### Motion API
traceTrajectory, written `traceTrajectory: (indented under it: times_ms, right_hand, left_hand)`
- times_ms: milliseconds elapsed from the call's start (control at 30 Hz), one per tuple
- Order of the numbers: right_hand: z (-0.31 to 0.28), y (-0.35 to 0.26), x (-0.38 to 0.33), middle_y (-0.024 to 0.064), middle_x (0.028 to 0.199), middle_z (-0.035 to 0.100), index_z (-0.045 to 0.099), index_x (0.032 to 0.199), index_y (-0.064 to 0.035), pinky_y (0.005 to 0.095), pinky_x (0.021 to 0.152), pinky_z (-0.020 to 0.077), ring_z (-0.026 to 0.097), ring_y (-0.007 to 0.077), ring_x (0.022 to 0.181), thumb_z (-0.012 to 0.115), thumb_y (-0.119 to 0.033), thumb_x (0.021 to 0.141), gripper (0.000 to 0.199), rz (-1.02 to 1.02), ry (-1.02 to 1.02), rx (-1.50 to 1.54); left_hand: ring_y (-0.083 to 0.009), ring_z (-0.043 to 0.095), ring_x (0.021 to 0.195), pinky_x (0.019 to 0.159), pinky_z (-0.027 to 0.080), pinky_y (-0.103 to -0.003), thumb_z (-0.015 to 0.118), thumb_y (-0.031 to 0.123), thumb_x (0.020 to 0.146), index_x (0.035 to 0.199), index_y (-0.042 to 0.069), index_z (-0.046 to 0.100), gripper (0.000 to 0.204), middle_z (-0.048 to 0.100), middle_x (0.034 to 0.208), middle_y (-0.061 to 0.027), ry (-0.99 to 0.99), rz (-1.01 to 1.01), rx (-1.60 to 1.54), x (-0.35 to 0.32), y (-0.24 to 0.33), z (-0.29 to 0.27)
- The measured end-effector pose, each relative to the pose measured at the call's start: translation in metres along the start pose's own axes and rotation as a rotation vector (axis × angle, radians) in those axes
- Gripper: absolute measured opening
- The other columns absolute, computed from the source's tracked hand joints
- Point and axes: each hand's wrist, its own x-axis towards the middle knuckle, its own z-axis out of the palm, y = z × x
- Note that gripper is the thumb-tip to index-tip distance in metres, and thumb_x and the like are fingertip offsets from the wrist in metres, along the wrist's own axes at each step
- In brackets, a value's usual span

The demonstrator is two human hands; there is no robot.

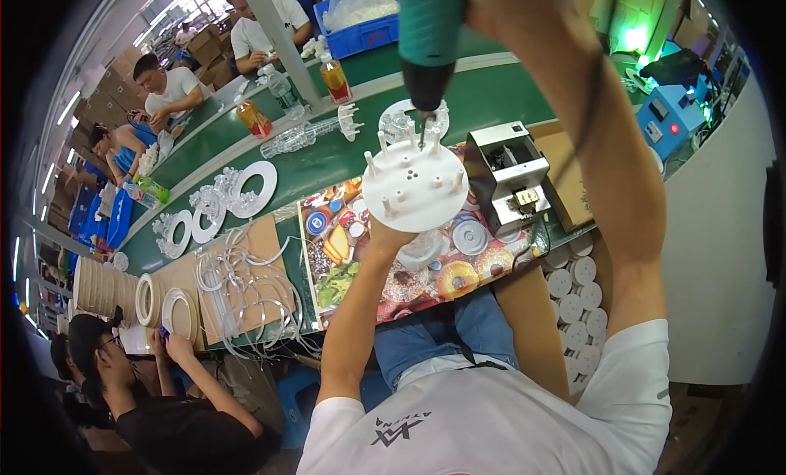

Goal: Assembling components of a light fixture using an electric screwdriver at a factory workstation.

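Note:
My right hand (501,12), partly cut off by the upper edge, is closed around a teal and black electric screwdriver (430,37) that points down. Its thin bit reaches the far rim of a white round plastic disc (413,198), by one of the posts; whether it sits in a screw is too small to tell. The disc has several upright posts and small holes in its middle. From below, my left hand (390,236) holds it up, fingers mostly hidden under it. Beneath the disc, a clear plastic piece (422,250) shows in part on a food-printed mat (393,299).
Right of the disc stands a black and silver screw feeder (512,180). White rings with clear parts (254,188), a clear tube assembly (303,137) and bottles (336,78) line the green bench. White cables (246,287) lie left. A box of white discs (581,295) is at right. Co-workers (168,86) sit nearby.

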Motion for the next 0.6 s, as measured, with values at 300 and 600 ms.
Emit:
traceTrajectory:
  times_ms: [300, 600]
  right_hand:
    - [0.018, 0.024, 0.01, 0.0064, 0.065, 0.056, 0.053, 0.092, 0.0035, 0.0286, 0.047, 0.0485, 0.056, 0.0137, 0.052, 0.06, -0.005, 0.077, 0.019, 0.037, 0.008, -0.027]
    - [0.014, 0.033, 0.007, 0.0071, 0.066, 0.057, 0.054, 0.09, 0.0037, 0.0286, 0.048, 0.0484, 0.057, 0.0136, 0.053, 0.06, -0.004, 0.077, 0.016, 0.02, -0.023, 0.024]
  left_hand:
    - [-0.0277, 0.053, 0.115, 0.104, 0.037, -0.042, 0.084, 0.027, 0.062, 0.128, 0.008, 0.05, 0.076, 0.057, 0.121, -0.0109, -0.039, -0.19, -0.158, -0.006, -0.012, 0.005]
    - [-0.0252, 0.055, 0.112, 0.1, 0.042, -0.04, 0.087, 0.027, 0.059, 0.13, 0.005, 0.044, 0.086, 0.056, 0.122, -0.0119, -0.058, -0.283, -0.165, -0.011, -0.012, 0.004]
